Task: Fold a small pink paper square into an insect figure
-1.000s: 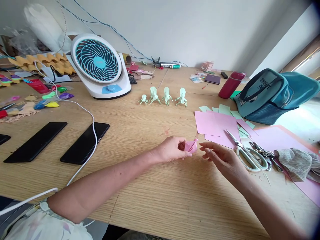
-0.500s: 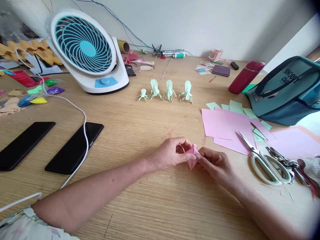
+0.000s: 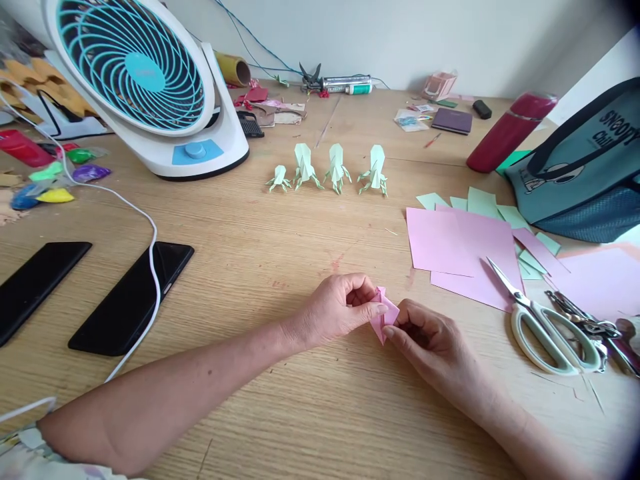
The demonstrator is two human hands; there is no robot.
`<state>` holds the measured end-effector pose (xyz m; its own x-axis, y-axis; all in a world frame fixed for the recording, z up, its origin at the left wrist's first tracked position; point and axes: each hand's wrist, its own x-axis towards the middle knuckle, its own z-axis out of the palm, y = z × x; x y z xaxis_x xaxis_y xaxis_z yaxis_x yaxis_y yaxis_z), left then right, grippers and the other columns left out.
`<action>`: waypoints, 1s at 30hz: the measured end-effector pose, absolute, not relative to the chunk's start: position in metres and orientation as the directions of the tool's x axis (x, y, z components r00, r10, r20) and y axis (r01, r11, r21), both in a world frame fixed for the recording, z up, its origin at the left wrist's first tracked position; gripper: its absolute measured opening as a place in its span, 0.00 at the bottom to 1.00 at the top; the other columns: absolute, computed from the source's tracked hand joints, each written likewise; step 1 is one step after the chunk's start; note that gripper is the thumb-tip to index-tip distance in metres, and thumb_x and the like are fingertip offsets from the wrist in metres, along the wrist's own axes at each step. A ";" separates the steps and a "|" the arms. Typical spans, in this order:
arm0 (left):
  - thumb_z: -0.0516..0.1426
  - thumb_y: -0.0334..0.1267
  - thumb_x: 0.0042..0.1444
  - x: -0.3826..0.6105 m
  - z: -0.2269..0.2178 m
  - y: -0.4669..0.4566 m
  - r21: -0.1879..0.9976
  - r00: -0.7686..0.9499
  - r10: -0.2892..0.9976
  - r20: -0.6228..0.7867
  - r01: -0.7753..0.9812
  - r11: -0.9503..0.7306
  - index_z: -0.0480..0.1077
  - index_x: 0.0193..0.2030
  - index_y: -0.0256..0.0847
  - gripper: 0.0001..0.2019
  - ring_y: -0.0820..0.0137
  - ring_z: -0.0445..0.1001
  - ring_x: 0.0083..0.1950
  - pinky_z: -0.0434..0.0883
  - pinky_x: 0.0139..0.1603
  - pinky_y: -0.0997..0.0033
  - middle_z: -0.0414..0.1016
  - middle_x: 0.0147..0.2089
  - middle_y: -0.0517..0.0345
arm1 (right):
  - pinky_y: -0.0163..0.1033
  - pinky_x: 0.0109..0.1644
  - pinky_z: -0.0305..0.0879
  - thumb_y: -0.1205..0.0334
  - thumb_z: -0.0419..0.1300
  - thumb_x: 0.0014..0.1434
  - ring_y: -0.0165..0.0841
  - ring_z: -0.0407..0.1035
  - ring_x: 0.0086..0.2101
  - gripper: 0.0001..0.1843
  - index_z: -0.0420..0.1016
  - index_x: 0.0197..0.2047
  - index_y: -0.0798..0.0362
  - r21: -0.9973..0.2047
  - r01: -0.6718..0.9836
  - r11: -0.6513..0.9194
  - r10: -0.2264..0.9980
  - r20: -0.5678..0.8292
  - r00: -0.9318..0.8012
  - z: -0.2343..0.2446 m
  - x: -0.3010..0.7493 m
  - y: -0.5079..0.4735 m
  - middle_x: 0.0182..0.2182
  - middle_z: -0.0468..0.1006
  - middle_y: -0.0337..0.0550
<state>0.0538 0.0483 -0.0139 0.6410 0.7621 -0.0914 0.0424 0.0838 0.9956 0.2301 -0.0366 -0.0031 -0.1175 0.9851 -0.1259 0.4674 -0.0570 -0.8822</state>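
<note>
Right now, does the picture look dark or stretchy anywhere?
Head view: both right-hand corners go dark; head view: the fan looks stretched near the left edge, perhaps by the lens; head view: soft shadow lies on the table near the right hand.

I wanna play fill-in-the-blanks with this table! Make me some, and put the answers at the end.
The left hand and right hand hold folded paper coloured ____.
The pale green paper figures number ____.
The scissors lie nearer the ____ hand.
The cord across a flat black device is coloured ____.

Answers: pink; four; right; white.
</note>
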 end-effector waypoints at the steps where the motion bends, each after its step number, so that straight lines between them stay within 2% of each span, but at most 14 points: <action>1: 0.63 0.38 0.54 0.054 -0.015 0.048 0.996 0.644 0.760 -0.088 0.032 0.088 0.67 0.30 0.36 0.10 0.78 0.65 0.29 0.62 0.30 0.76 0.68 0.28 0.64 | 0.36 0.30 0.52 0.53 0.57 0.66 0.29 0.57 0.27 0.16 0.69 0.29 0.52 -0.877 0.477 -0.055 0.986 -0.122 -0.112 -0.003 0.230 -0.037 0.26 0.65 0.36; 7: 0.63 0.43 0.55 0.052 -0.011 0.048 0.988 0.693 0.717 -0.071 -0.052 0.147 0.68 0.32 0.36 0.12 0.79 0.65 0.26 0.63 0.26 0.78 0.69 0.29 0.63 | 0.36 0.30 0.52 0.48 0.55 0.67 0.30 0.55 0.26 0.20 0.68 0.29 0.52 -0.882 0.467 -0.058 0.986 -0.123 -0.110 -0.003 0.232 -0.036 0.25 0.63 0.35; 11: 0.61 0.39 0.57 0.050 -0.010 0.048 0.992 0.703 0.709 -0.051 -0.047 0.118 0.71 0.36 0.35 0.08 0.79 0.67 0.27 0.66 0.27 0.79 0.72 0.32 0.60 | 0.36 0.31 0.52 0.46 0.54 0.67 0.30 0.55 0.27 0.21 0.67 0.29 0.52 -0.897 0.439 -0.055 0.983 -0.125 -0.133 -0.002 0.233 -0.034 0.25 0.62 0.36; 15: 0.59 0.34 0.57 0.050 -0.014 0.047 0.999 0.684 0.730 -0.013 -0.029 0.044 0.70 0.40 0.35 0.05 0.78 0.70 0.31 0.68 0.30 0.79 0.72 0.34 0.60 | 0.36 0.32 0.53 0.48 0.52 0.69 0.30 0.56 0.28 0.21 0.68 0.29 0.52 -0.896 0.443 -0.031 0.979 -0.117 -0.167 -0.001 0.234 -0.035 0.26 0.63 0.36; 19: 0.57 0.26 0.55 0.049 -0.014 0.043 0.991 0.672 0.737 0.076 0.030 -0.130 0.67 0.57 0.40 0.22 0.79 0.67 0.29 0.66 0.30 0.80 0.66 0.33 0.66 | 0.35 0.32 0.53 0.51 0.53 0.69 0.29 0.57 0.28 0.19 0.69 0.30 0.52 -0.892 0.452 -0.007 0.977 -0.102 -0.187 0.000 0.234 -0.037 0.27 0.65 0.36; 21: 0.55 0.24 0.55 0.048 -0.013 0.040 0.975 0.689 0.718 0.101 0.075 -0.209 0.65 0.60 0.42 0.25 0.79 0.67 0.28 0.66 0.29 0.80 0.67 0.33 0.65 | 0.35 0.32 0.54 0.52 0.53 0.70 0.29 0.57 0.28 0.19 0.70 0.30 0.52 -0.892 0.453 0.004 0.975 -0.097 -0.201 0.001 0.234 -0.038 0.27 0.65 0.36; 26: 0.55 0.24 0.57 0.048 -0.010 0.036 0.927 0.681 0.710 0.180 0.124 -0.354 0.72 0.48 0.39 0.14 0.76 0.70 0.33 0.68 0.33 0.78 0.75 0.39 0.58 | 0.35 0.34 0.57 0.50 0.52 0.71 0.30 0.59 0.29 0.19 0.70 0.31 0.52 -0.889 0.457 0.024 0.969 -0.091 -0.230 0.004 0.236 -0.039 0.27 0.66 0.37; 30: 0.55 0.25 0.56 0.049 -0.006 0.035 0.927 0.658 0.734 0.166 0.150 -0.344 0.73 0.47 0.37 0.13 0.77 0.67 0.29 0.66 0.29 0.79 0.76 0.37 0.58 | 0.36 0.35 0.59 0.49 0.52 0.71 0.31 0.61 0.30 0.20 0.71 0.32 0.51 -0.885 0.464 0.033 0.964 -0.094 -0.249 0.007 0.237 -0.039 0.28 0.68 0.38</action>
<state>0.0492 0.0348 -0.0064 0.6585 0.7341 0.1657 0.1500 -0.3439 0.9270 0.2367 -0.0393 0.0068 -0.2487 0.9640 -0.0944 0.4638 0.0330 -0.8853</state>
